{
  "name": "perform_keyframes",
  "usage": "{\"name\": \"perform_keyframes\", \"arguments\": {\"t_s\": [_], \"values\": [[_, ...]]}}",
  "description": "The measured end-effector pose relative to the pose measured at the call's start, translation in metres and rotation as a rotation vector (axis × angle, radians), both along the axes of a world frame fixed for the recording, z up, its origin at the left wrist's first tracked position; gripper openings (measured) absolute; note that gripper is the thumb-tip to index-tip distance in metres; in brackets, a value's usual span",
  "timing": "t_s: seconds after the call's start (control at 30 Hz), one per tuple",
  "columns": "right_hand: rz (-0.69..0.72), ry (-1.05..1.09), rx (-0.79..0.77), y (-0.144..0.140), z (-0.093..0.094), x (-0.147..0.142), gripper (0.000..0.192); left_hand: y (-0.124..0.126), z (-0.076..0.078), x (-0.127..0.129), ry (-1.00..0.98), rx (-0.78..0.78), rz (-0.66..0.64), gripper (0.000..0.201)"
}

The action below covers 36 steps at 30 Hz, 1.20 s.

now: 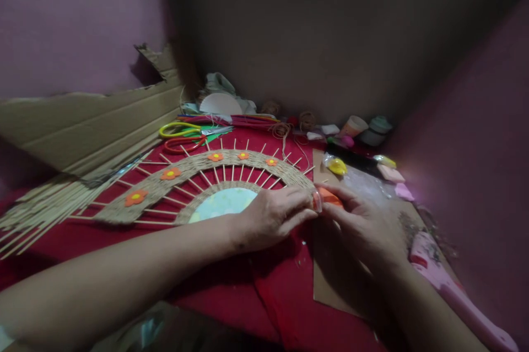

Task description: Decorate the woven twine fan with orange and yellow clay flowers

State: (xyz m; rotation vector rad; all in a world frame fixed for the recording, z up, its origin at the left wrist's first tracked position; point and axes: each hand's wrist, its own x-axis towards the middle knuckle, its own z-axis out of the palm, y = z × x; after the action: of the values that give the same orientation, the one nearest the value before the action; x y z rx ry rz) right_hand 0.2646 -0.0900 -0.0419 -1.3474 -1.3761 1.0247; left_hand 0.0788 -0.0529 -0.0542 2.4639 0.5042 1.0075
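obs: the left hand point(275, 214) and right hand point(359, 220) meet fingertip to fingertip at the right end of the woven fan-shaped piece point(198, 176), both pinching a small orange foam piece point(329, 196). it sits between the two thumbs, just beside the fan's right tip and over the edge of the brown cardboard sheet point(330, 275). judged: held there because that end of the jute band has no flower yet, while five orange foam flowers point(136, 197) already run along the band.

hands: both mostly closed, fingers curled in a pinch on the orange piece; a clear bit shows at the left fingertips, cannot tell what it is. left forearm crosses low over the red cloth point(264, 291) from the left, wrist flat. right forearm comes in from the lower right, palm turned down.

around: scissors with yellow and red handles point(182, 134) lie behind the fan. loose sticks point(37, 214) fan out at the left. a pink glue gun point(450, 286) lies right of the cardboard, within reach of the right hand. small pots point(367, 127) stand by the back wall.
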Motion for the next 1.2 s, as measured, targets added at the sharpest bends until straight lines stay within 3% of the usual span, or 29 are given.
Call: {"name": "perform_keyframes", "arguments": {"t_s": [0.13,0.3,0.4,0.67,0.87,1.0,1.2], "values": [[0.027,0.004,-0.012,0.000,-0.003,0.000,0.043,-0.002,0.008,0.000,0.017,-0.294,0.066,0.021],[0.069,-0.179,0.064,-0.001,-0.004,-0.002,0.048,-0.001,0.007,0.002,-0.010,-0.475,0.137,0.017],[0.067,-0.259,0.133,0.000,-0.005,-0.002,0.043,0.002,0.008,0.001,-0.059,-0.440,0.152,0.013],[0.098,-0.178,0.101,0.000,-0.001,0.000,0.040,0.008,0.019,-0.003,-0.114,-0.374,0.124,0.017],[0.131,-0.062,0.174,0.000,-0.005,-0.004,0.044,0.015,0.016,-0.002,-0.010,-0.480,0.234,0.018],[0.117,-0.142,0.202,-0.001,-0.008,-0.007,0.024,0.016,0.011,-0.001,-0.009,-0.573,0.300,0.018],[0.105,-0.244,0.187,-0.003,-0.010,-0.007,0.022,0.009,0.008,0.001,-0.036,-0.395,0.338,0.011]]}}
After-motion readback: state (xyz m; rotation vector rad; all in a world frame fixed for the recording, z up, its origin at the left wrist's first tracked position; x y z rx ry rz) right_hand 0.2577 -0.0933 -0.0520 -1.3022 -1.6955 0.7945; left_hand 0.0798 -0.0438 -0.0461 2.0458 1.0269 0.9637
